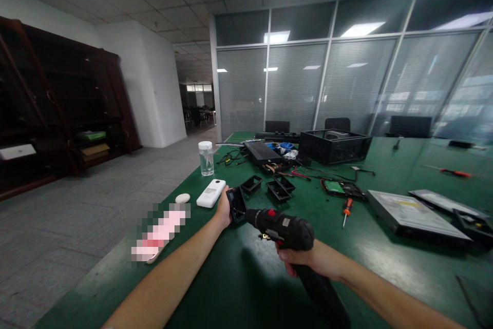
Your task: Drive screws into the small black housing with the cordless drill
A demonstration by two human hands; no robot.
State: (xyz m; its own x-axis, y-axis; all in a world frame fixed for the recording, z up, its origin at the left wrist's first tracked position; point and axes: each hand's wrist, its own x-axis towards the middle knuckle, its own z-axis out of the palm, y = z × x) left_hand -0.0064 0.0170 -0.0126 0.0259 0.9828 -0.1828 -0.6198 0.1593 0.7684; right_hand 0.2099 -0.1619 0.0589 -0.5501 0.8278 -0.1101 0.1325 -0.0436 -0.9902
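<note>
My left hand [224, 209] grips a small black rectangular tray-like part [236, 205], holding it on edge above the green table [239, 288]. My right hand [308, 262] is wrapped round the handle of a black cordless electric screwdriver [283, 229] with a red switch. The tool's nose points left and meets the black part. Three similar small black trays [278, 190] lie on the table just behind.
A white remote-like device [210, 193] and a white oval object [182, 198] lie near the left edge, with a clear lidded cup [206, 158] behind. Further back are a black open chassis [334, 146], cables, a circuit board [334, 187], an orange-handled screwdriver [346, 210] and an optical drive [414, 214].
</note>
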